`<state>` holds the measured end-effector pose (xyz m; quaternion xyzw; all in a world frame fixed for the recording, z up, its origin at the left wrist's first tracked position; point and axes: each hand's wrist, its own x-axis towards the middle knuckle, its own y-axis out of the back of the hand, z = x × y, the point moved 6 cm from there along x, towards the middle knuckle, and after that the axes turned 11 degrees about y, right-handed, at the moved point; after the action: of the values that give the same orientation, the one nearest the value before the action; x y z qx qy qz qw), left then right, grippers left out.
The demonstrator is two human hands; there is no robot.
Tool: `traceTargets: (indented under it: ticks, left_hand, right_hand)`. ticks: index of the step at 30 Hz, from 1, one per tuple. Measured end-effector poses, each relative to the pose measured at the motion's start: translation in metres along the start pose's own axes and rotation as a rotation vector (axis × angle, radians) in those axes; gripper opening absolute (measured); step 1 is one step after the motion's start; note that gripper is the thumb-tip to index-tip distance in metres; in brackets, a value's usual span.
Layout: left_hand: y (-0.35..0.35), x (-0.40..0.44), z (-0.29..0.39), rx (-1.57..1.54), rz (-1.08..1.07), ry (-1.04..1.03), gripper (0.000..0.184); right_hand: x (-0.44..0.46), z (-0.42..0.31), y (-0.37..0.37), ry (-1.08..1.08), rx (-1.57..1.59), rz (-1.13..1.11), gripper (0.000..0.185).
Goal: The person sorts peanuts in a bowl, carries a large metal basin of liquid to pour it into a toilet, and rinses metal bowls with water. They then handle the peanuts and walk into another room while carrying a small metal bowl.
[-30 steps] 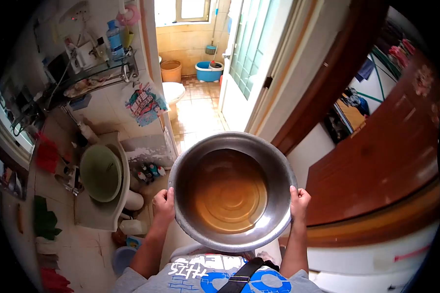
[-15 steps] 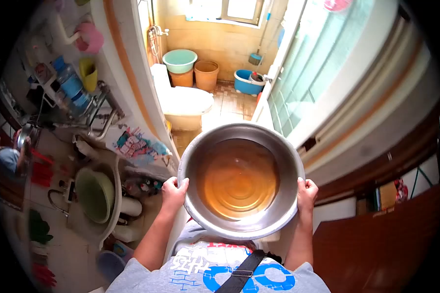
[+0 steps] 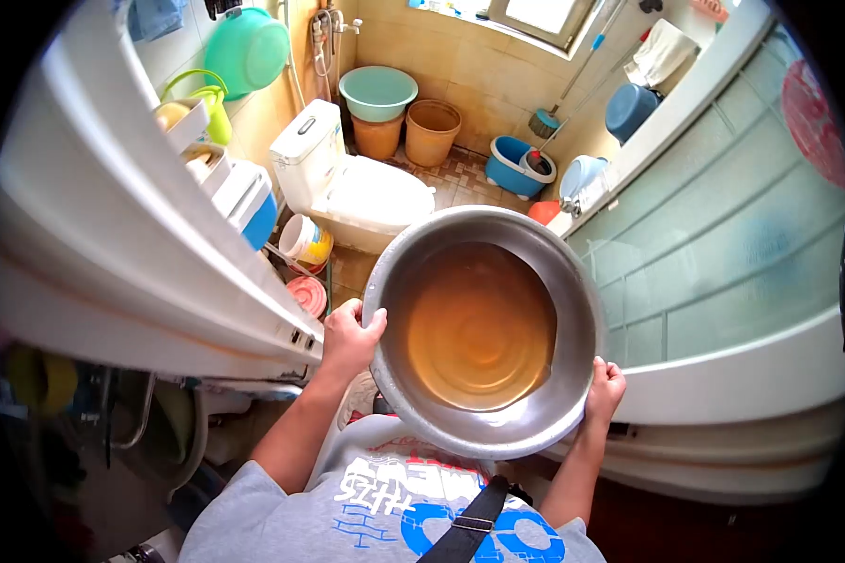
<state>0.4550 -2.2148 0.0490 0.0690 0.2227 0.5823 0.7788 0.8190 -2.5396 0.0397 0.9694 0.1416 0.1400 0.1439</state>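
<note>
A large round metal basin [image 3: 573,375] is held out in front of my body, with brownish-looking water [image 3: 479,328] in its bottom. My left hand [image 3: 349,340] is closed on the left side of the rim, thumb on top. On the right side, my right hand [image 3: 605,389] grips the rim a little lower. The fingers under the basin are hidden on both sides. The basin tilts slightly, its right side lower in the view.
Beyond the doorway stand a white toilet [image 3: 376,192], a green basin [image 3: 377,89] on an orange bucket, another orange bucket [image 3: 433,131] and a blue mop bucket [image 3: 518,167]. A frosted glass door [image 3: 723,235] stands to the right. White bucket [image 3: 305,241] at left.
I have moved forward into the bathroom doorway with the basin still in both hands. The sink area has slipped back to the lower left, and more of the bathroom shows.
</note>
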Motion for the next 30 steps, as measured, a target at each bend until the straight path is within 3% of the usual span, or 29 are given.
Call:
traceTargets:
  ticks: [14, 30]
  left_hand:
    - [-0.064, 0.115, 0.028, -0.031, 0.174, 0.034, 0.029]
    - [-0.077, 0.216, 0.069, -0.099, 0.182, 0.019, 0.033]
  right_hand:
    - [0.188, 0.012, -0.127, 0.043, -0.037, -0.204, 0.031]
    - [0.278, 0.018, -0.21, 0.042, 0.068, -0.258, 0.028]
